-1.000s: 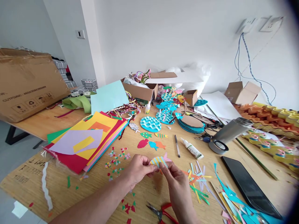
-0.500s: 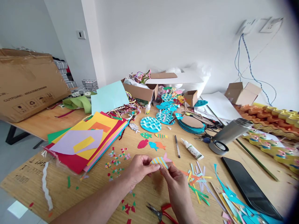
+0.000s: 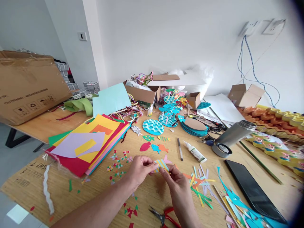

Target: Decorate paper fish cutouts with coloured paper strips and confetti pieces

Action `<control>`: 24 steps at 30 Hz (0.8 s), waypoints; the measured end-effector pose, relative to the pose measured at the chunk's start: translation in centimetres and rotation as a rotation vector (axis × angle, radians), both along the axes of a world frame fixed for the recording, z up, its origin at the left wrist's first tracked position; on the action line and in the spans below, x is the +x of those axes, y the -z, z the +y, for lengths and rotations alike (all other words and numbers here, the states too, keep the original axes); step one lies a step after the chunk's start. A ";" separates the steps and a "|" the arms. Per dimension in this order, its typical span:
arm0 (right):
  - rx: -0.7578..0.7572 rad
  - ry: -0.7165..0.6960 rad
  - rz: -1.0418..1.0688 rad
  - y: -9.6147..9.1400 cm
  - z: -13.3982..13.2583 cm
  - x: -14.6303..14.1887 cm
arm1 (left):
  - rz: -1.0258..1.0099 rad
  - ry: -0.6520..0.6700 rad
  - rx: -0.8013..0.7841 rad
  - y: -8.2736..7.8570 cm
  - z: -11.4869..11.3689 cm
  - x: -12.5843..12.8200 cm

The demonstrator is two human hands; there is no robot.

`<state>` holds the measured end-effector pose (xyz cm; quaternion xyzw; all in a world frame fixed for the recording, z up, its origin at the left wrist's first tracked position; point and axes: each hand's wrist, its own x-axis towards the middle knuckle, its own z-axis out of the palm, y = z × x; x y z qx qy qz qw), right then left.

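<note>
Between my two hands is a small striped paper piece [image 3: 161, 165], light blue with yellow bands. My left hand [image 3: 142, 169] pinches its left edge with thumb and fingers. At its right edge, my right hand [image 3: 177, 180] grips it the same way, the thumb lying over the front. A pink paper fish [image 3: 167, 159] lies partly hidden just behind the piece. Beyond are cut paper fish: a red one [image 3: 145, 146], a blue one [image 3: 156, 148], an orange one [image 3: 163, 148], a green one [image 3: 148, 137] and a striped one [image 3: 164, 138].
Red-handled pliers [image 3: 163, 217] lie close below my right wrist. Paper strips [image 3: 201, 183], a phone [image 3: 253, 190], a glue bottle [image 3: 195, 152], a pen [image 3: 180, 148] and a metal flask [image 3: 235, 134] are to the right. Coloured paper sheets [image 3: 83, 142] and confetti bits [image 3: 118, 164] lie left.
The striped paper has been turned between my fingers, showing more of its face. My left thumb has shifted slightly left and up; both hands stay in nearly the same place.
</note>
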<state>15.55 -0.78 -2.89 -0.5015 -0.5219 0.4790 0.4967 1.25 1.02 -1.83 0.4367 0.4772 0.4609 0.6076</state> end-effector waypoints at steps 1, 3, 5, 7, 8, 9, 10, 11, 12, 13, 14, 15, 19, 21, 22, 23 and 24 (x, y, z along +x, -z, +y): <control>0.022 0.017 -0.024 0.0 0.0 0.1 | -0.009 0.012 -0.006 0.0 0.0 0.0; 0.095 0.068 -0.110 0.0 0.0 0.2 | -0.028 0.025 -0.023 -0.2 0.0 0.0; 0.219 0.148 -0.232 -0.2 -0.1 0.4 | -0.051 0.018 -0.046 -0.3 -0.1 0.0; 0.398 0.236 -0.356 -0.4 -0.2 0.5 | -0.078 0.003 -0.078 -0.5 -0.1 0.1; 0.492 0.268 -0.416 -0.5 -0.2 0.5 | -0.094 -0.007 -0.095 -0.5 -0.1 0.1; 0.578 0.286 -0.472 -0.7 -0.3 0.5 | -0.109 -0.022 -0.109 -0.6 -0.1 0.0; 0.650 0.292 -0.522 -0.8 -0.3 0.5 | -0.116 -0.042 -0.117 -0.7 -0.1 0.0; 0.703 0.289 -0.566 -0.9 -0.3 0.5 | -0.118 -0.061 -0.111 -0.7 -0.1 0.0; 0.735 0.281 -0.603 -1.0 -0.3 0.4 | -0.118 -0.076 -0.090 -0.8 -0.1 -0.1; 0.754 0.275 -0.626 -1.0 -0.3 0.4 | -0.114 -0.084 -0.054 -0.9 -0.1 -0.2; 0.762 0.271 -0.640 -1.0 -0.3 0.4 | -0.104 -0.081 -0.008 -1.0 -0.2 -0.2; 0.762 0.268 -0.646 -1.0 -0.3 0.3 | -0.088 -0.066 0.045 -1.0 -0.2 -0.3; 0.753 0.258 -0.647 -0.9 -0.2 0.3 | 0.017 -0.018 0.260 -0.9 -0.3 -0.3; 0.760 0.261 -0.666 -0.9 -0.3 0.3 | 0.052 -0.060 0.258 -0.8 -0.2 -0.3; 0.767 0.266 -0.681 -1.0 -0.3 0.3 | 0.057 -0.097 0.218 -0.7 -0.1 -0.3; 0.776 0.273 -0.698 -1.1 -0.4 0.4 | 0.045 -0.135 0.158 -0.7 0.0 -0.4; 0.791 0.279 -0.715 -1.2 -0.5 0.4 | 0.017 -0.165 0.084 -0.7 0.1 -0.5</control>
